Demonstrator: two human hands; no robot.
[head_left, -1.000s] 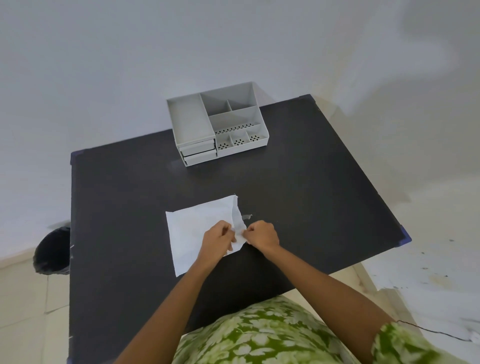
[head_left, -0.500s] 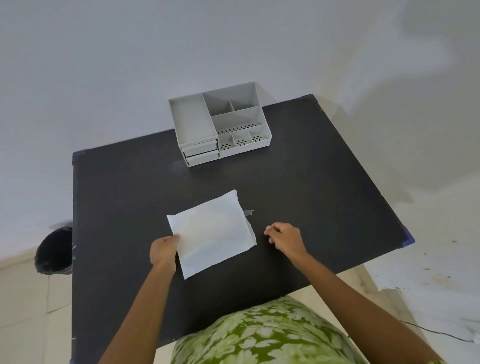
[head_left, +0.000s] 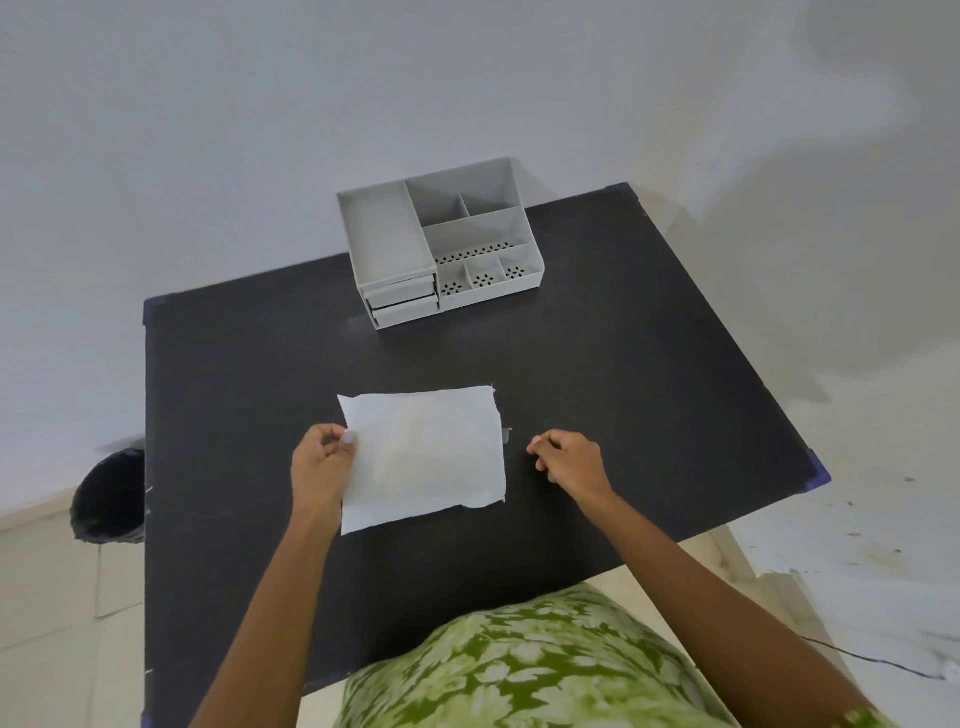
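Observation:
A white cloth (head_left: 431, 457) lies flat in the middle of the black table (head_left: 623, 395). My left hand (head_left: 322, 467) pinches the cloth's left edge between thumb and fingers. My right hand (head_left: 569, 460) rests on the table just right of the cloth, fingers curled, holding nothing I can see. A small grey thing (head_left: 507, 431) peeks out from under the cloth's right edge.
A grey desk organiser (head_left: 441, 244) with open compartments and two small drawers stands at the table's far edge against the wall. A black bin (head_left: 106, 493) sits on the floor left of the table. The table's right corner ends over a pale floor.
Both hands were together at the cloth's right side. My left hand went to the left edge and took hold there; my right hand let go and drew off to the right. The cloth turned slightly.

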